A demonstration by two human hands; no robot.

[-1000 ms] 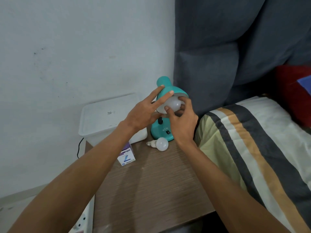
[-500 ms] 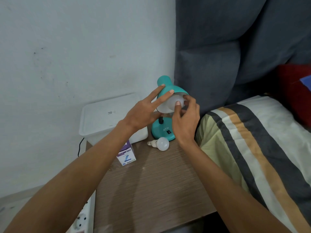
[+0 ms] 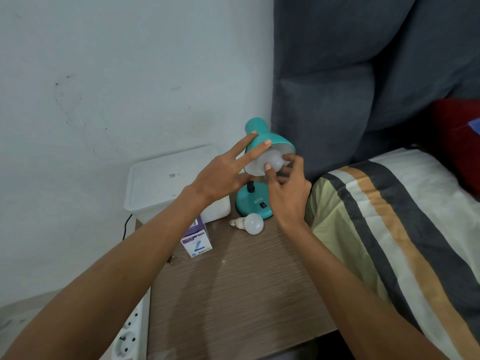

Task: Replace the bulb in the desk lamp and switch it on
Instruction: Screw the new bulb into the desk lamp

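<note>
While left hand (image 3: 220,175) steadies shade (image 3: 270,141), right hand (image 3: 288,188) — pinching bulb (image 3: 272,162)

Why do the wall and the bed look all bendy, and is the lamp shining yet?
In the head view the wide lens bows straight edges near the borders; the bulb in the teal lamp looks unlit; soft arm shadows fall on the table; the near forearms look slightly blurred.

Soft, even, cool daylight, moderately dim; no glare. Faint shadows of the forearms fall on the brown wood-grain counter (image 3: 233,294). Wide-angle bowing curves the edges; slight blur softens the counter's grain and near corners.
</note>
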